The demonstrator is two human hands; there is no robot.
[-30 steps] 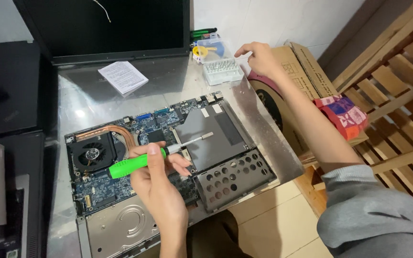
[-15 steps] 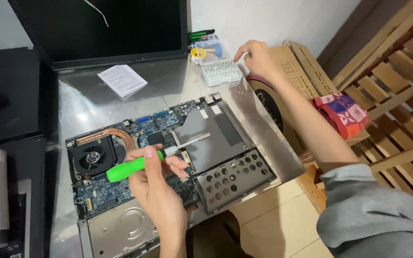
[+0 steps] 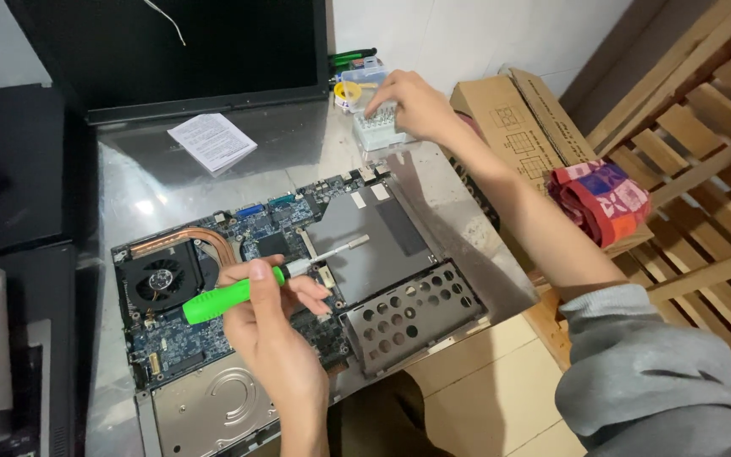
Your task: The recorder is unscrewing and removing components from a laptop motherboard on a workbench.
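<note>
Your left hand (image 3: 268, 326) is closing around the green-handled screwdriver (image 3: 239, 296), thumb over the grip and fingers curling beneath, so the shaft is lying nearly flat and pointing toward two o'clock over the opened laptop (image 3: 298, 279); holding it low like this is keeping the tip near the grey metal plate (image 3: 374, 241); your right hand (image 3: 412, 106) is reaching out to one o'clock, fingers bent loosely down onto the small clear parts box (image 3: 376, 129) and touching it, though whether they are pinching anything you cannot tell; the box is sitting just beyond the laptop's far edge, within easy reach; a folded paper (image 3: 211, 140) is lying at eleven o'clock.
</note>
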